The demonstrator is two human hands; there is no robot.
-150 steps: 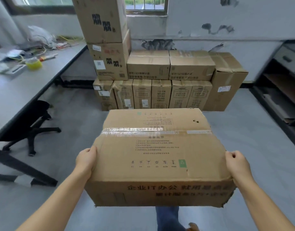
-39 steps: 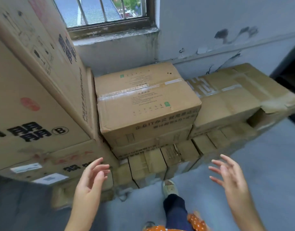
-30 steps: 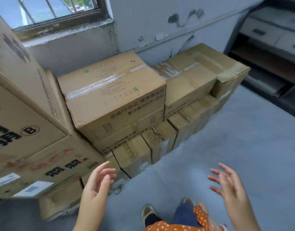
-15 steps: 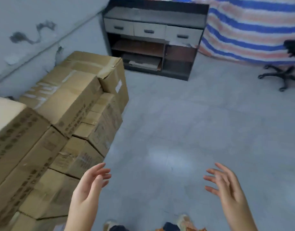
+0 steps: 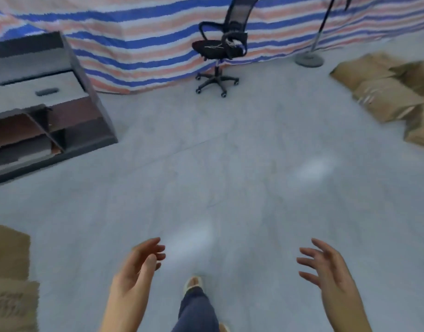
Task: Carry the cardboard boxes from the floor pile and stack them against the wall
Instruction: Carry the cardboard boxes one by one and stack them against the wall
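A pile of brown cardboard boxes (image 5: 388, 97) lies on the grey floor at the far right. The edge of the stacked boxes (image 5: 10, 276) shows at the lower left. My left hand (image 5: 140, 264) and my right hand (image 5: 326, 267) hover in front of me over bare floor, fingers spread and relaxed, holding nothing. Both hands are far from any box.
A dark drawer cabinet (image 5: 40, 99) stands at the left. A black office chair (image 5: 219, 49) sits in front of a striped tarp (image 5: 143, 37) at the back. A round stand base (image 5: 309, 59) is at the back right. My leg and foot (image 5: 194, 298) are below.
The box I carried now sits on the wall stack. My view has swung right, away from the stack, toward the floor pile. Both hands stay empty.
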